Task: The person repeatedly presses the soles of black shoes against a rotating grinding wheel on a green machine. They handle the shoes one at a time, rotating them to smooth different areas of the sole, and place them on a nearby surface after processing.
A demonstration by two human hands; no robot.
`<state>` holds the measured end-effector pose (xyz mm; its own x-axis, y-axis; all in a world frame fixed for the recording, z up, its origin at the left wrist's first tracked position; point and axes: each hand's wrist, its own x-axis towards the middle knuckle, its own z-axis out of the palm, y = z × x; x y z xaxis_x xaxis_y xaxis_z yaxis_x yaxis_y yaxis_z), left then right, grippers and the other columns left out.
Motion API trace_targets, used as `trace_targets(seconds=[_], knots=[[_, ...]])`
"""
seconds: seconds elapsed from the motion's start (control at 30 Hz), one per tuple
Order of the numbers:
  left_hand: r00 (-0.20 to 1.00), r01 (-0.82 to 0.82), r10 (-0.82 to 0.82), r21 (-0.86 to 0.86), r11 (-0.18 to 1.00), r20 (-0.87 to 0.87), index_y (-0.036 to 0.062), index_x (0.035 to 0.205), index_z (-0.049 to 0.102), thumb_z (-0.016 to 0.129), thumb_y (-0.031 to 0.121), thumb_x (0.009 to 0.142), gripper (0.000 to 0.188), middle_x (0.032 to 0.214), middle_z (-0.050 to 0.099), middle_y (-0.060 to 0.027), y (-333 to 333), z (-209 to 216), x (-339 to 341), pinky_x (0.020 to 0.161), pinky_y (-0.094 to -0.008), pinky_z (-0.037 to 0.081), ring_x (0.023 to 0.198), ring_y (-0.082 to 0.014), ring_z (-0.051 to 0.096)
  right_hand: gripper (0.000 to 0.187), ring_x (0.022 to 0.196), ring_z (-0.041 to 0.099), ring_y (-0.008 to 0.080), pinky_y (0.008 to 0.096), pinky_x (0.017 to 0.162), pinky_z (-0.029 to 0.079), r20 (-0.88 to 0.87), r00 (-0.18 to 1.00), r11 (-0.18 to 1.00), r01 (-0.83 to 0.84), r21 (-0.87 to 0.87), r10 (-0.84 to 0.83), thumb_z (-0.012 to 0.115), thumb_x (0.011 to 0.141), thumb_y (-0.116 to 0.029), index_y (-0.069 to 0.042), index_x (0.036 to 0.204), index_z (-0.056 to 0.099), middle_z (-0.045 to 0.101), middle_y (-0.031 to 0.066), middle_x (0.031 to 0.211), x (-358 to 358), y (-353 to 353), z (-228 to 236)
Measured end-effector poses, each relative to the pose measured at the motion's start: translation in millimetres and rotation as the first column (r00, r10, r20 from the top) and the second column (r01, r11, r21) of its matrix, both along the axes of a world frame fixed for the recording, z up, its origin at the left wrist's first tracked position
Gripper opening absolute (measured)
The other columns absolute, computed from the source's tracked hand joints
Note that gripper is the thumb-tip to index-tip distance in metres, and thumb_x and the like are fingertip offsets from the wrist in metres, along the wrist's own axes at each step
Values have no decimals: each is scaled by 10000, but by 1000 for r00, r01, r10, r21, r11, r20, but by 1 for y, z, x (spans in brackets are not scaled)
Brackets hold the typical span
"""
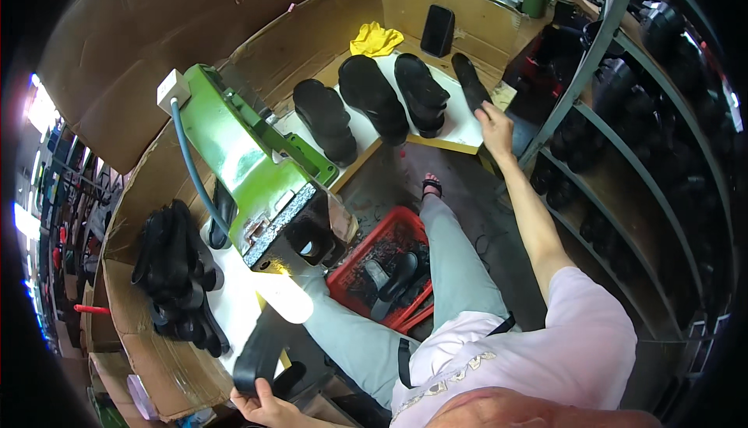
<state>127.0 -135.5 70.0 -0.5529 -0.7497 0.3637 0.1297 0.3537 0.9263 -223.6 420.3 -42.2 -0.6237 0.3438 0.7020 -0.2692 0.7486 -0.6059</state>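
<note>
My left hand [265,406] is closed on the end of a black shoe sole [257,354] at the lower left, below the lit front of a green machine [238,147]. With my right arm stretched far out, my right hand [495,129] pinches the near end of a slim black sole [470,81] on the right part of the white tabletop [454,133]. Left of it, three groups of black soles lie in a row: one nearest [421,93], a larger one [372,97] in the middle, and another [323,120] beside the machine.
A cardboard wall [312,34] rings the bench, with a yellow cloth [375,39] and a dark phone-like slab [438,30] along it. Black soles [175,272] are heaped at the left. A red basket [389,272] with scraps stands between my legs. Metal shelving [623,147] rises at the right.
</note>
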Motion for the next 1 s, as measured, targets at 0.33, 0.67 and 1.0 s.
trace_targets(seconds=[0.33,0.67,1.0], knots=[[952,240,-239,17,971,192,45,912,512,850,22,633,438,934,497,-47,123,-57,1,714,-299,474,828,-160,529,382,912,608,108,257,839,475,-215,878,753,-478,-453,428,693,914,-270,59,1107,663,707,82,1000,30,-133,107],[857,512,-510,-224,829,73,37,896,510,837,-13,679,395,898,576,-100,176,-133,-16,740,-307,465,816,-201,572,322,694,425,14,203,612,334,-434,620,-11,-566,-825,653,622,964,-320,-32,823,650,555,-84,741,28,-282,53],[939,336,-342,109,936,42,-21,1116,497,763,-100,729,476,1053,518,-70,130,-101,-41,923,-306,453,1005,-174,557,380,530,308,224,393,500,326,-50,882,745,-424,-515,468,721,844,-216,8,660,476,400,184,592,-15,-330,-6]])
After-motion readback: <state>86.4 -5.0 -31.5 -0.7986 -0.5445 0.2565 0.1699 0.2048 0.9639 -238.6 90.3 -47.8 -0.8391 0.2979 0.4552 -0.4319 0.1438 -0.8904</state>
